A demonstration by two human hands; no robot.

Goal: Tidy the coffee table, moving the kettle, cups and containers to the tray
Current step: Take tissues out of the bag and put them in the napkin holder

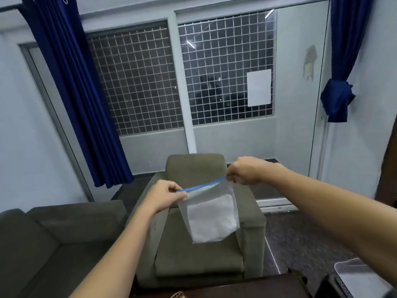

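Observation:
A clear zip bag [211,218] with a blue seal strip along its top hangs in the air in front of me, holding something flat and white inside. My left hand [164,196] pinches the left end of the blue strip. My right hand [247,169] pinches the right end, a little higher, so the strip slants upward to the right. Only a dark strip of the coffee table [247,287] shows at the bottom edge. No kettle or cup is in view.
A grey-green armchair [199,259] stands straight ahead beyond the table, and a matching sofa [49,244] fills the lower left. A translucent white bin [361,276] sits at the lower right. Blue curtains [73,87] flank a grilled window [182,76] behind.

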